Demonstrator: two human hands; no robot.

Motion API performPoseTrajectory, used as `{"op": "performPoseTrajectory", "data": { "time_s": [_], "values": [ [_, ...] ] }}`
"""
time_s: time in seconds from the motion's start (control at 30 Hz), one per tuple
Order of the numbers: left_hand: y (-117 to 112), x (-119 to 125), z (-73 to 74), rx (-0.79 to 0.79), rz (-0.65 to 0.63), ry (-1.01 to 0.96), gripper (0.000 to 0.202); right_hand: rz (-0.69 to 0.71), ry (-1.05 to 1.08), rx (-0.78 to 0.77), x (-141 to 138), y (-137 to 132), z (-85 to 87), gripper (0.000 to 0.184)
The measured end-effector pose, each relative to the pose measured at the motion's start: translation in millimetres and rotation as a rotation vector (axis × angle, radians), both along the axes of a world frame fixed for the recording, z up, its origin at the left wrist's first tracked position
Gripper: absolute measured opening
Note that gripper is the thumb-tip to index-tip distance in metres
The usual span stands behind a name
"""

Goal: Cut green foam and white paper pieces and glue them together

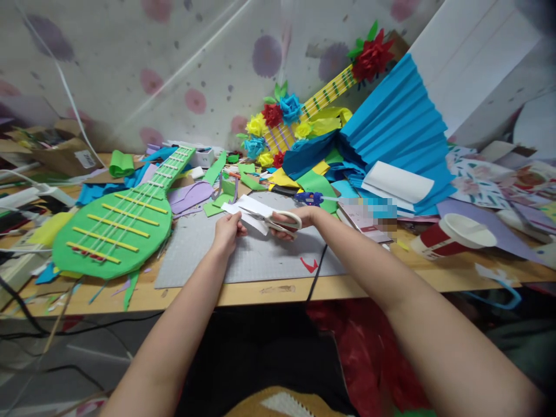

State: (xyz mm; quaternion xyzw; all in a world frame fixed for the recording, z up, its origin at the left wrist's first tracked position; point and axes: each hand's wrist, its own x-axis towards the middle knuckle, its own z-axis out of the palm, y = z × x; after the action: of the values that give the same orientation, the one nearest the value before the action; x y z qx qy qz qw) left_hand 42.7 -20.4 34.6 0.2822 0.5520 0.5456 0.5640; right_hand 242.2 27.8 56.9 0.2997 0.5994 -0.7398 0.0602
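My left hand [228, 230] is closed on the near edge of a white paper piece [254, 213], held just above a grey cutting mat [260, 258]. My right hand [290, 220] grips white-handled scissors [278, 220], fingers through the loops. The blades point left and lie across the paper. Both forearms reach in from the bottom of the view. A blue glue gun [309, 198] lies just beyond my right hand.
A green paper guitar [119, 226] lies left of the mat. A blue pleated fan [395, 124], a yellow guitar with paper flowers [299, 110] and coloured paper scraps crowd the back. A red paper cup [452, 234] lies tipped at right. A black cord [319, 269] drops over the table edge.
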Motion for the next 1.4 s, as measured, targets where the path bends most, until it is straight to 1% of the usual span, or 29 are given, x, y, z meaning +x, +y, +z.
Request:
{"op": "performPoseTrajectory", "data": {
  "time_s": [0.13,0.3,0.5,0.7,0.83,1.03,1.23,1.4],
  "values": [
    [0.3,-0.9,-0.8,-0.002,-0.010,-0.012,0.021,0.014,-0.008,0.037,-9.4,4.7,-1.0,0.063],
    [1.2,-1.4,-2.8,-0.003,-0.008,-0.021,0.019,0.016,0.024,0.064,-14.1,6.1,-3.1,0.062],
    [0.7,-0.5,-2.8,-0.009,-0.016,-0.005,0.020,0.027,0.033,0.084,-19.3,6.5,-0.4,0.061],
    [-2.1,1.7,1.1,-0.011,-0.014,0.011,0.022,0.041,0.065,0.071,-18.0,8.4,-4.1,0.060],
    [-2.0,1.9,0.6,-0.017,-0.026,0.033,0.024,0.036,0.044,0.085,-17.6,6.5,-4.4,0.060],
    [-0.9,1.3,-0.1,-0.018,-0.051,0.041,0.026,0.023,0.037,0.047,-18.9,3.9,-3.6,0.060],
    [0.6,1.6,-3.5,0.003,-0.046,0.013,0.021,-0.007,0.020,0.053,-16.3,4.6,-5.9,0.058],
    [-0.7,1.3,-1.0,-0.006,-0.036,0.024,0.019,-0.019,0.015,0.040,-17.0,2.6,-2.3,0.055]
  ]
}}
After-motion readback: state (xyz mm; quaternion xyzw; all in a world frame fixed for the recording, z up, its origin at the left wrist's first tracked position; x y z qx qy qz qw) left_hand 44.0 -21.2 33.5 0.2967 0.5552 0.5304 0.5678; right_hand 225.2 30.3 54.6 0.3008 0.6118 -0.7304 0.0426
